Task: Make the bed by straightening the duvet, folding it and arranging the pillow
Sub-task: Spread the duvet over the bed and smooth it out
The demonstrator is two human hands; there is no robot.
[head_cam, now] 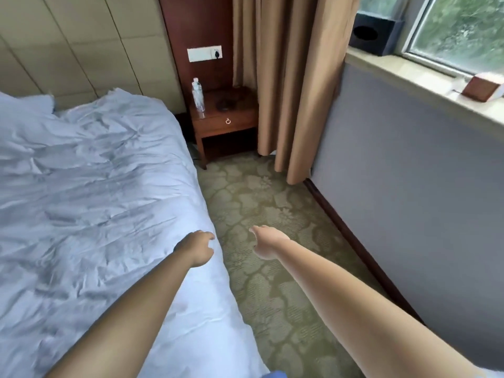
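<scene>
**Bed check: duvet wrinkled, both hands out**

Duvet [90,186]: white, creased, spread over bed, rt edge hanging toward carpet [272,227]. Pillow [24,103]: far left by headboard, partly out of view. Left hand [197,248]: over duvet's rt edge, grip loosely curled, holding nothing; contact w/ fabric cannot tell. Right hand [268,241]: above carpet, just beside bed, grip relaxed, empty. Nightstand [226,118] at bed head w/ water bottle [198,95] upright on it. Curtain [289,77] beside, window [458,28] rt.
</scene>
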